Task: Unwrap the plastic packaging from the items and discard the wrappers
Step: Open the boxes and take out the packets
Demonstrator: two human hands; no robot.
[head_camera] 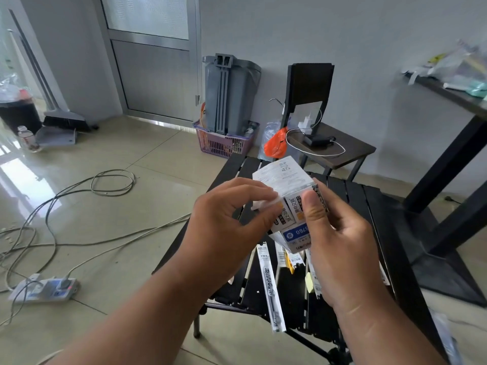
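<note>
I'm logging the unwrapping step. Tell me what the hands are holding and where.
Both hold the white box: the right hand grips its near end, thumb on the printed face; the left hand pinches loose clear wrap at its left edge.

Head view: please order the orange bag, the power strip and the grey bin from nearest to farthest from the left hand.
From the left hand:
1. Orange bag, ahead, beside the small table.
2. Power strip, on the floor, far left.
3. Grey bin, against the back wall.

White printed cardboard box (286, 196) with blue label and black text, black slatted metal table (369, 206), purple plastic mesh basket (224, 146), orange plastic bag (275, 146), grey plastic bin (229, 93)
</note>
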